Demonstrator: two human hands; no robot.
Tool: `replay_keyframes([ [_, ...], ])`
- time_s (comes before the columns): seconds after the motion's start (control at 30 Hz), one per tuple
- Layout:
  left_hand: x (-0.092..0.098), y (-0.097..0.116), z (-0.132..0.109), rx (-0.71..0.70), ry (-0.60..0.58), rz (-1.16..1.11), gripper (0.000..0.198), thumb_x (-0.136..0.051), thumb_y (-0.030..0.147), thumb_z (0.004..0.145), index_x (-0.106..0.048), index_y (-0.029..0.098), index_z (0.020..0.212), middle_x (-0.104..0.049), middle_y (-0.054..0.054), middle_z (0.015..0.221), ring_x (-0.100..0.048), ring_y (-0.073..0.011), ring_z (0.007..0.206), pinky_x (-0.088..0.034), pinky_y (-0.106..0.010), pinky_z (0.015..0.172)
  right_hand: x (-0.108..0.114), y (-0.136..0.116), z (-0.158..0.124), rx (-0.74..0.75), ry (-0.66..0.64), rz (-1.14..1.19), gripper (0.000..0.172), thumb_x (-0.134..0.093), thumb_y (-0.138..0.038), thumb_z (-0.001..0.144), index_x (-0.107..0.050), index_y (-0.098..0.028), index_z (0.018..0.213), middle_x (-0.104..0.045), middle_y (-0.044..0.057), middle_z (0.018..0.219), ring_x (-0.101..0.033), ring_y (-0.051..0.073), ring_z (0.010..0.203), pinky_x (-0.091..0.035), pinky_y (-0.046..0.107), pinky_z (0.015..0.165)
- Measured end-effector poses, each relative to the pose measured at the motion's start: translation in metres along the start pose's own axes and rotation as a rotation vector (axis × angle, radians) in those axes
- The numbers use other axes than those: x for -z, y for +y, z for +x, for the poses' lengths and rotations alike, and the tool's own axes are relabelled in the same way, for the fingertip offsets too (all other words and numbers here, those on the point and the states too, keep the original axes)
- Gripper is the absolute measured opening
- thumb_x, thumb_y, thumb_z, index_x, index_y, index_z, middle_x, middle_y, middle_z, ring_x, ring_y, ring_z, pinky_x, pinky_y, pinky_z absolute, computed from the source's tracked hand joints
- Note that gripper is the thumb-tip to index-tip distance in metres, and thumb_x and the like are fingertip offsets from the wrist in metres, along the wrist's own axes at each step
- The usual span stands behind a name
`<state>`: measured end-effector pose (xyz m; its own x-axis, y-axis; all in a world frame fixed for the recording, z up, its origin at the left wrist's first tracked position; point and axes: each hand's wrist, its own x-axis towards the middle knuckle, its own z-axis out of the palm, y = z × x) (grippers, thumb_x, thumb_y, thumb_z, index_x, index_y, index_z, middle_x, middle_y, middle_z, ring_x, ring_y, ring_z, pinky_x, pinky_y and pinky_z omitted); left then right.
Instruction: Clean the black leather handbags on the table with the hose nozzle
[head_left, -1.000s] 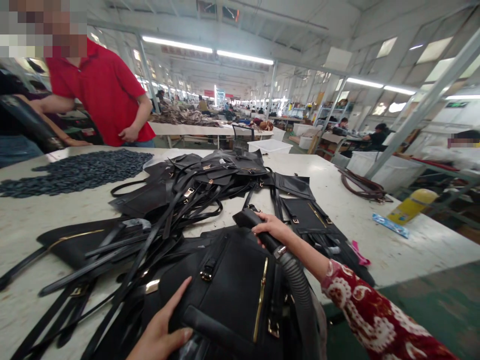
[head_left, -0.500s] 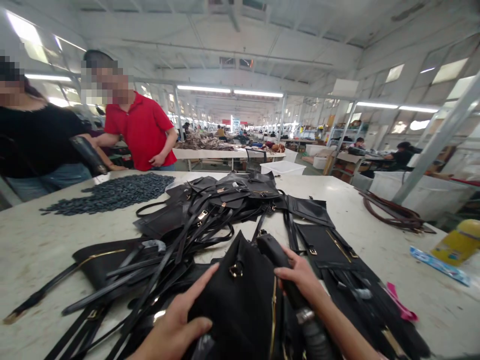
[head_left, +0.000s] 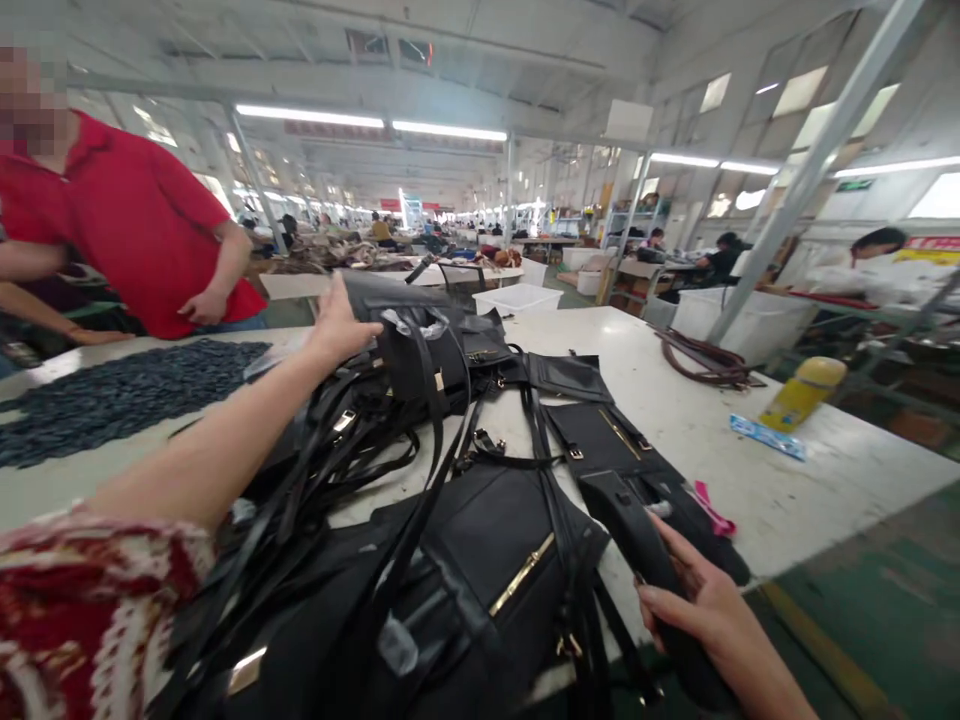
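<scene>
My left hand point(head_left: 337, 328) reaches out over the far pile and is closed on the edge of a black bag point(head_left: 409, 345), whose upper side is raised above the others. Clear plastic wrap shows around that bag's straps. My right hand point(head_left: 694, 600) grips a black curved handheld tool point(head_left: 630, 520) at the right, beside the bags. Its lower end runs out of view. Nearest me lies a black bag with a gold zipper point(head_left: 523, 575), long thin straps crossing over it.
More black bags point(head_left: 600, 435) lie flat at the right with a pink ribbon point(head_left: 712, 510). Small dark pieces point(head_left: 135, 395) cover the table's left. A yellow bottle point(head_left: 806, 395), a blue packet point(head_left: 766, 437) and coiled brown straps point(head_left: 701, 360) sit right. A person in a red shirt point(head_left: 142, 220) stands across.
My left hand has moved from the near bag to the far pile and raised a bag there. My right hand, still gripping the tool, has shifted right. The view has turned right.
</scene>
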<state>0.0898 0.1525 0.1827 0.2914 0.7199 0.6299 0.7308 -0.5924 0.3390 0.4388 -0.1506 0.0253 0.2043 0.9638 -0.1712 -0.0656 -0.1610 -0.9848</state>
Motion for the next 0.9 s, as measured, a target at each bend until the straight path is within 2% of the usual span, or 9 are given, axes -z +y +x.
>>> replay_keyframes([
  [0.07,-0.030,0.008,-0.051,0.082,-0.127,0.047,0.068,-0.057,0.031,0.070,-0.033,-0.002,0.126,-0.037,-0.019,0.132,-0.030,-0.0291,0.122,-0.022,-0.042,0.101,0.002,0.010,-0.006,-0.013,0.022,0.001,0.086,-0.068,-0.028,0.062,-0.022,-0.017,0.133,-0.059,-0.001,0.065,-0.048,0.011,0.043,-0.044,0.024,0.040],
  [0.13,-0.056,0.031,-0.116,0.074,-0.335,-0.015,0.048,-0.053,0.031,0.073,-0.050,0.009,0.115,-0.053,-0.012,0.119,-0.046,-0.0238,0.111,-0.033,-0.038,0.096,0.005,0.018,-0.012,-0.035,0.031,-0.026,0.084,-0.068,-0.028,0.063,-0.022,-0.017,0.133,-0.058,-0.001,0.066,-0.049,0.012,0.045,-0.045,0.024,0.041],
  [0.2,-0.072,0.063,-0.182,-0.014,-0.529,-0.069,0.042,-0.049,0.031,0.076,-0.050,0.017,0.116,-0.051,-0.009,0.122,-0.042,-0.0221,0.115,-0.030,-0.039,0.098,0.009,0.024,-0.016,-0.059,0.036,-0.055,0.085,-0.067,-0.028,0.063,-0.021,-0.018,0.133,-0.058,-0.001,0.070,-0.051,0.012,0.047,-0.046,0.025,0.042],
  [0.27,-0.075,0.094,-0.236,-0.153,-0.712,-0.082,0.045,-0.052,0.032,0.074,-0.048,0.025,0.119,-0.048,-0.005,0.127,-0.033,-0.0237,0.122,-0.019,-0.047,0.103,0.013,0.030,-0.022,-0.078,0.038,-0.080,0.085,-0.067,-0.029,0.063,-0.020,-0.020,0.134,-0.059,0.000,0.076,-0.052,0.013,0.050,-0.046,0.025,0.044],
  [0.37,-0.068,0.120,-0.288,-0.211,-0.823,-0.005,0.078,-0.064,0.038,0.061,-0.031,0.028,0.131,-0.039,-0.004,0.134,-0.023,-0.0285,0.127,-0.005,-0.054,0.103,0.014,0.034,-0.034,-0.096,-0.019,-0.143,0.082,-0.063,-0.027,0.066,-0.019,-0.022,0.135,-0.060,0.001,0.081,-0.052,0.013,0.053,-0.046,0.025,0.047],
  [0.43,-0.062,0.121,-0.308,-0.172,-0.785,0.086,0.093,-0.067,0.040,0.055,-0.021,0.025,0.135,-0.032,-0.008,0.138,-0.020,-0.0297,0.128,-0.003,-0.053,0.103,0.011,0.033,-0.044,-0.121,-0.115,-0.178,0.080,-0.061,-0.022,0.066,-0.021,-0.024,0.135,-0.059,0.001,0.085,-0.051,0.012,0.054,-0.045,0.024,0.047],
  [0.5,-0.058,0.115,-0.321,-0.149,-0.734,0.164,0.096,-0.066,0.043,0.055,-0.020,0.022,0.135,-0.027,-0.009,0.140,-0.018,-0.0298,0.128,-0.003,-0.052,0.104,0.003,0.027,-0.055,-0.164,-0.243,-0.178,0.077,-0.058,-0.016,0.065,-0.024,-0.027,0.134,-0.058,-0.001,0.084,-0.049,0.010,0.053,-0.042,0.021,0.046],
  [0.7,-0.051,0.094,-0.342,-0.191,-0.635,0.239,0.073,-0.055,0.045,0.070,-0.025,0.025,0.134,-0.032,-0.007,0.138,-0.022,-0.0292,0.127,-0.002,-0.055,0.101,-0.031,0.012,-0.074,-0.296,-0.602,-0.170,0.077,-0.058,-0.003,0.056,-0.039,-0.028,0.127,-0.055,-0.006,0.076,-0.039,0.005,0.052,-0.030,0.015,0.045],
  [0.9,-0.055,0.091,-0.349,-0.230,-0.516,0.214,0.052,-0.050,0.033,0.077,-0.038,0.022,0.127,-0.042,-0.009,0.131,-0.031,-0.0270,0.123,-0.009,-0.053,0.102,-0.065,0.023,-0.061,-0.238,-0.621,-0.164,0.075,-0.061,-0.003,0.054,-0.044,-0.027,0.123,-0.055,-0.006,0.078,-0.039,0.005,0.051,-0.031,0.014,0.044],
])
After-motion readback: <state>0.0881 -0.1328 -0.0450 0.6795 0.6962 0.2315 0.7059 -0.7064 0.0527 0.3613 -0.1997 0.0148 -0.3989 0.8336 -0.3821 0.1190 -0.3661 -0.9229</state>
